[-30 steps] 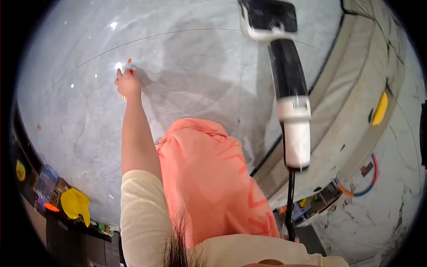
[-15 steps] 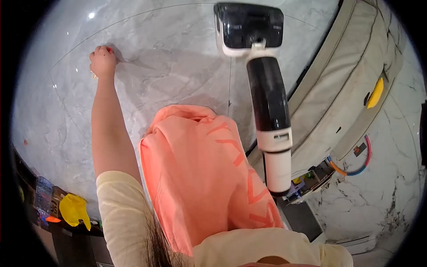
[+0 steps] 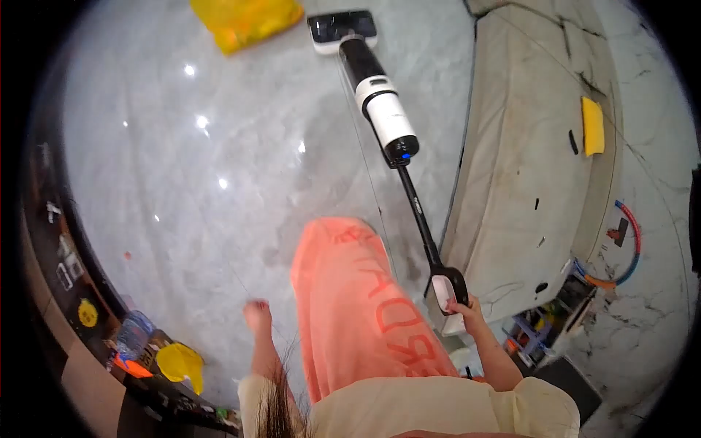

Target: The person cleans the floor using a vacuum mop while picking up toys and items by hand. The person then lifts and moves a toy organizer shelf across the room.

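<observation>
My right hand [image 3: 467, 312] is wrapped round the looped handle of a black and white upright vacuum cleaner [image 3: 388, 117], low on the right. The vacuum's stick slants away up and to the left, and its wide floor head rests flat on the floor. A small blue light glows on its body. My left hand [image 3: 257, 315] hangs by my left side above the floor, fingers curled in; whatever may be inside them is hidden. Between both arms, coral-coloured cloth [image 3: 350, 306] with darker letters covers my legs.
A yellow bag [image 3: 248, 22] lies on the grey tiled floor [image 3: 197, 190] beside the vacuum head. The beige sofa [image 3: 526, 146] runs along the right, with a yellow object [image 3: 593, 125] on it. A toy-filled rack [image 3: 537, 332] stands lower right; a dark cabinet [image 3: 80, 255] lines the left.
My left hand has risen from the floor and drawn back to my side. I am more upright. The vacuum's handle and my right hand on it have come into view, as has the yellow bag.
</observation>
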A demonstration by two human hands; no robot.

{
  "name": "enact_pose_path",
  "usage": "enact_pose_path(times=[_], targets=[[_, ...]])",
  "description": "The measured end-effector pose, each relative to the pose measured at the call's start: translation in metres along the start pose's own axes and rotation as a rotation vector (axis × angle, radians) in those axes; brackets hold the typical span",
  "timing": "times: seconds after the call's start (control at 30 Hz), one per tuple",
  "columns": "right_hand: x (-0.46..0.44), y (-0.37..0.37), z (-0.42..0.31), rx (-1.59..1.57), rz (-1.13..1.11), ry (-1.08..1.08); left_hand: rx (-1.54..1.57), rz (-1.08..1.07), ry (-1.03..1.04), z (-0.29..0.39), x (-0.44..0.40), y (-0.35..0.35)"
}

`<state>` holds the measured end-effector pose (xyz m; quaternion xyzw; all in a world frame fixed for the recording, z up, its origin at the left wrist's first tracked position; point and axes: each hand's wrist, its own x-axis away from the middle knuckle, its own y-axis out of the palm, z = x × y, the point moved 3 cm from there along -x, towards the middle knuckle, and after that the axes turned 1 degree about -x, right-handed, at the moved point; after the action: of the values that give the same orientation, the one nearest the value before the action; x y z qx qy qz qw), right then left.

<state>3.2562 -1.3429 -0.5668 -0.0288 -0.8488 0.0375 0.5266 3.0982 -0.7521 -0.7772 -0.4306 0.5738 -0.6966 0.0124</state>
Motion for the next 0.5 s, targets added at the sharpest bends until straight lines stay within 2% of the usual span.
enact_pose_path(times=[0.03,0.07,0.1,0.13,0.23,0.27,0.3,0.33,0.4,0.43,0.5], targets=[[0.014,0.010,-0.021,-0.021,-0.017,-0.051,0.062,0.026,-0.140,-0.030,0.048,-0.027],[0.027,0.015,-0.042,-0.182,-0.098,-0.143,-0.010,0.005,-0.141,-0.044,0.092,-0.062],[0.042,0.021,-0.064,-0.341,-0.180,-0.231,-0.048,0.074,-0.118,-0.071,0.130,-0.074],[0.066,0.029,-0.084,-0.363,-0.167,-0.225,0.101,-0.091,-0.206,-0.078,0.170,-0.118],[0.104,0.024,-0.100,-0.259,-0.185,-0.276,0.051,-0.082,-0.127,-0.103,0.267,-0.186],[0.118,0.020,-0.098,-0.232,-0.193,-0.282,0.020,-0.084,-0.126,-0.110,0.289,-0.198],[0.137,0.020,-0.107,-0.175,-0.211,-0.350,0.027,-0.120,-0.218,-0.115,0.306,-0.209],[0.158,0.018,-0.112,-0.127,-0.240,-0.320,0.026,-0.127,-0.206,-0.115,0.314,-0.218],[0.216,0.028,-0.139,-0.054,-0.243,-0.353,0.258,0.016,-0.415,-0.127,0.338,-0.236],[0.253,0.038,-0.160,-0.079,-0.225,-0.350,0.419,0.054,-0.462,-0.133,0.343,-0.243],[0.317,0.048,-0.194,-0.109,-0.187,-0.349,0.529,0.092,-0.512,-0.134,0.345,-0.261]])
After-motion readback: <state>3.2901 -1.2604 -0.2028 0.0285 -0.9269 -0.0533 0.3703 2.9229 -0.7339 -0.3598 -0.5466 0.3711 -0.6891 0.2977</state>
